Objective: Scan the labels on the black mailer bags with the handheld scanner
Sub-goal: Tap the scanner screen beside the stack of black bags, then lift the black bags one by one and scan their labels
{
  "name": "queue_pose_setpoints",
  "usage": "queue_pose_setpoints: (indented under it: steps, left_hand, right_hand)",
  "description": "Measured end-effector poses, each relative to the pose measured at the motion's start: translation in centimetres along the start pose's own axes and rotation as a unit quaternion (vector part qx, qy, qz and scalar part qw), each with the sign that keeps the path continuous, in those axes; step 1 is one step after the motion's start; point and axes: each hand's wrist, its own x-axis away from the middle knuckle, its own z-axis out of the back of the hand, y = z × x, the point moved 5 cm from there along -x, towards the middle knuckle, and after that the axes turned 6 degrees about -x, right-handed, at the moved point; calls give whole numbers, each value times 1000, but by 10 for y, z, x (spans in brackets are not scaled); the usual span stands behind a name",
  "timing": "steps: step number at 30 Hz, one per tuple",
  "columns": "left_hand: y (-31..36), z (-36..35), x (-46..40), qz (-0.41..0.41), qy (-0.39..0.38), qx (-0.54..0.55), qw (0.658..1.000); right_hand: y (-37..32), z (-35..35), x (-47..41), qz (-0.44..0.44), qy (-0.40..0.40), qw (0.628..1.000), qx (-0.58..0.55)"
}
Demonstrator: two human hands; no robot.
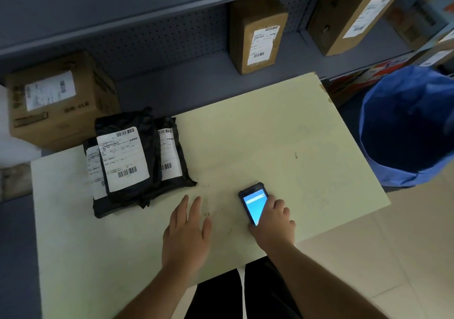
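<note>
A stack of black mailer bags (147,146) lies at the left of the pale table (282,127), white barcode labels (122,157) facing up. The handheld scanner (253,204), black with a lit blue screen, lies on the table near the front edge. My right hand (275,223) rests on its lower right side, fingers curled around it. My left hand (186,232) lies flat on the table, fingers spread, a little to the right of and below the bags, holding nothing.
A grey shelf unit stands behind the table with labelled cardboard boxes (258,33), (356,11). Another labelled box (56,100) sits at the left behind the bags. A blue bin bag (407,127) stands at the table's right edge.
</note>
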Motion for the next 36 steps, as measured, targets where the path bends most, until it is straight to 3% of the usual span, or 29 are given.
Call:
queue_pose_setpoints:
  steps: [10,20,28,36]
  left_hand:
    - [-12,19,1,13,25,12,1000]
    - [-36,74,-7,32,114,46,992]
    - [-79,132,-27,120,223,160,954]
    - [-129,150,-57,227,202,230,924]
  right_hand:
    - [-21,27,1,51,-15,998,-20]
    - [-97,68,10,123,-18,989,-75]
    - [-177,100,26,204,-6,976,-81]
    - [-220,106,33,248,1,967,-61]
